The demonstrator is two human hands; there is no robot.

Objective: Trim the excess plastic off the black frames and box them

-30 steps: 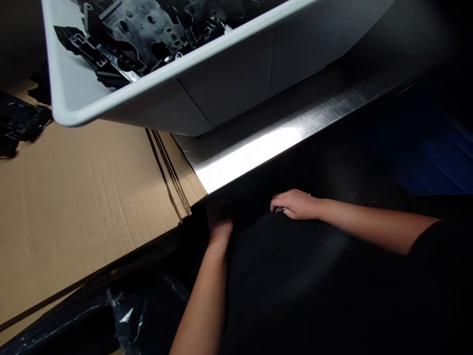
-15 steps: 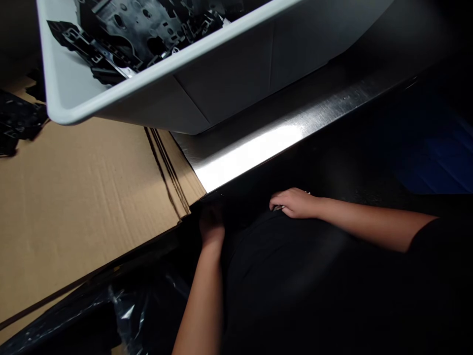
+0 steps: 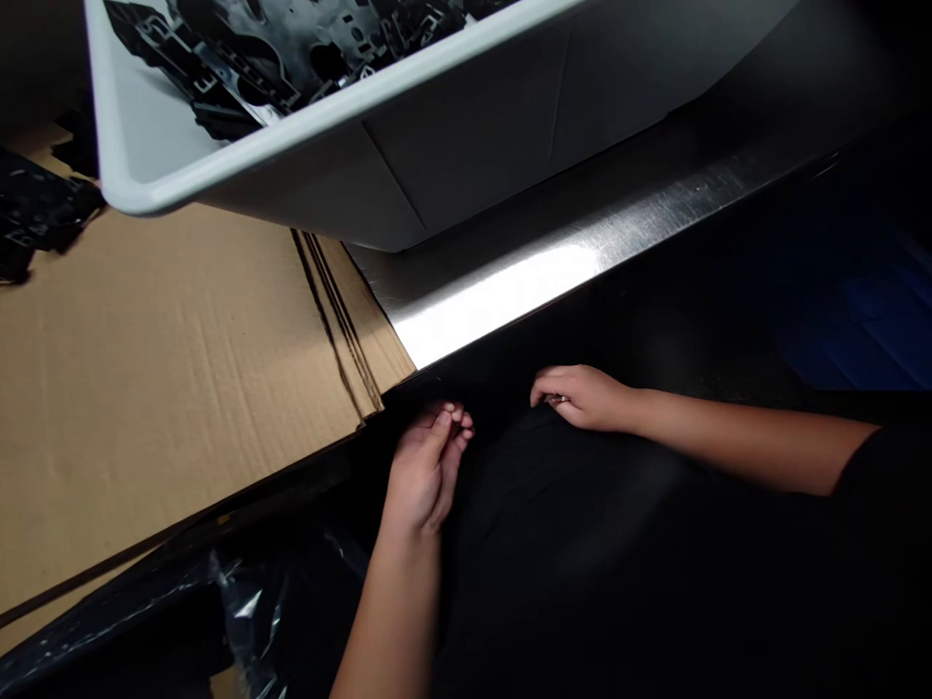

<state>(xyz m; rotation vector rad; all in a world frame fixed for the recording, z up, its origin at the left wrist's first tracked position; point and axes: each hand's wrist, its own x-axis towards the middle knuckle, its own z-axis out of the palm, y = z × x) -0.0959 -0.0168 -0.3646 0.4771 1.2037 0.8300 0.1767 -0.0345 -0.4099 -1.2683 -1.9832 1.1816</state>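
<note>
My left hand [image 3: 426, 466] is palm up just below the table edge, near the corner of the cardboard [image 3: 182, 369]. Its fingers are curled, with the thumb pressed against them; whatever they may hold is too small to make out. To its right, my right hand [image 3: 582, 396] rests against the dark clothing [image 3: 582, 544] at my lap, fingers bent round. Something small and pale shows by its fingers, too small to name.
A light grey bin [image 3: 335, 102] of black and metallic parts [image 3: 240, 73] stands on the metal table [image 3: 510, 291]. More black parts [image 3: 44, 204] lie at the far left. Clear plastic [image 3: 251, 612] hangs at the lower left, and something blue [image 3: 866, 330] is at the right.
My left hand has come out of the shadow and turned so its palm and fingers show. My right hand has barely moved. The bin and cardboard sit slightly higher and further right in view.
</note>
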